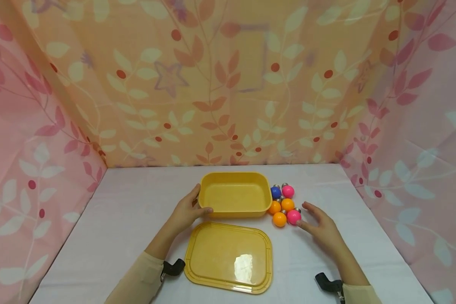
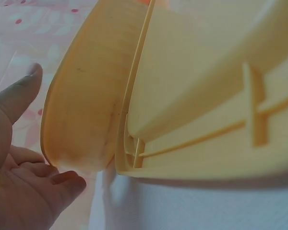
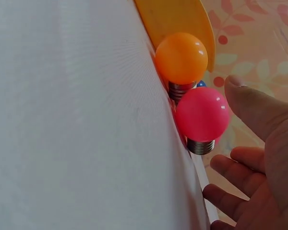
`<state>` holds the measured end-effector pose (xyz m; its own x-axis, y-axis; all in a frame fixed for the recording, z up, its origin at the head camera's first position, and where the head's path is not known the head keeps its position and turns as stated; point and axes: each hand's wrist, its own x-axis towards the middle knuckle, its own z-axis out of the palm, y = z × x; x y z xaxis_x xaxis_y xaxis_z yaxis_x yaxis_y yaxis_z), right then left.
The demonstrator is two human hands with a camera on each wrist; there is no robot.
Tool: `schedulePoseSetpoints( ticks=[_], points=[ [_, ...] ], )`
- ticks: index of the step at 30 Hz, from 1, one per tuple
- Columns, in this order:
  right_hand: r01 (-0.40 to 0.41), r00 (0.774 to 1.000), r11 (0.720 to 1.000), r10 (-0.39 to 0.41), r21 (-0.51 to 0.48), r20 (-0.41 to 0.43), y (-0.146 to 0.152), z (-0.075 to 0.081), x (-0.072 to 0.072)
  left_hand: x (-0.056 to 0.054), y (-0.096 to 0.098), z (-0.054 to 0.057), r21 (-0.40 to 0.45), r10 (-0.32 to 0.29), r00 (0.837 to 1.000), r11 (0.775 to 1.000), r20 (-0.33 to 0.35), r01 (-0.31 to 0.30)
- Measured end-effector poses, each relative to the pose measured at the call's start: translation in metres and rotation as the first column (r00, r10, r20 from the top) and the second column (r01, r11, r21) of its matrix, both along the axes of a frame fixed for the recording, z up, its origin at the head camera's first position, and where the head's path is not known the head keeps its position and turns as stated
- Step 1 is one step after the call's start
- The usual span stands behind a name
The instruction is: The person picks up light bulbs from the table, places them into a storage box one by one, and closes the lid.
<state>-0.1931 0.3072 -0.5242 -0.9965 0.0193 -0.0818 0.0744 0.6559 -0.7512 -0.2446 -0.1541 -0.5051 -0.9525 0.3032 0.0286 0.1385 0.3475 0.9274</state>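
A yellow plastic container [image 1: 233, 194] stands with its mouth up, and nothing shows inside it. At its left end is my left hand [image 1: 188, 211], thumb along the near corner and fingers by the side wall; in the left wrist view the thumb [image 2: 21, 96] stands apart from the wall. To the container's right sit several small round light bulbs: orange [image 1: 279, 219], pink [image 1: 294, 217] and blue [image 1: 275, 192], with metal screw bases. My right hand [image 1: 324, 230] is spread beside the near pink bulb [image 3: 202, 114], its thumb closest, nothing gripped.
A yellow lid [image 1: 228, 257] lies on the white-covered table [image 1: 137, 211] in front of the container, between my forearms. Patterned cloth [image 1: 220, 84] hangs behind and on both sides. A black wrist mount [image 1: 173, 267] sticks out from the left sleeve, another [image 1: 328, 283] from the right.
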Motion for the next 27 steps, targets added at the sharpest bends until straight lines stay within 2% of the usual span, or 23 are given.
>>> schedulePoseSetpoints(
  ticks=[6,16,22,27],
  points=[
    [-0.009,1.000,0.999,0.010,0.044,-0.025,-0.002,-0.007,-0.001,0.002,0.000,-0.002,-0.012,0.004,1.000,1.000,0.023,-0.004],
    [0.001,0.997,0.996,0.005,0.091,-0.071,-0.004,-0.018,-0.003,0.000,0.002,-0.007,0.028,0.015,1.000,0.999,0.013,-0.015],
    [0.018,0.996,0.994,-0.009,0.105,-0.084,-0.005,-0.019,-0.001,-0.001,0.003,-0.008,0.110,0.000,0.998,0.994,0.057,-0.006],
    [0.026,0.994,0.993,-0.013,0.112,-0.110,-0.007,-0.019,-0.003,-0.002,0.003,-0.007,0.128,0.000,0.998,0.992,0.059,-0.007]
  ],
)
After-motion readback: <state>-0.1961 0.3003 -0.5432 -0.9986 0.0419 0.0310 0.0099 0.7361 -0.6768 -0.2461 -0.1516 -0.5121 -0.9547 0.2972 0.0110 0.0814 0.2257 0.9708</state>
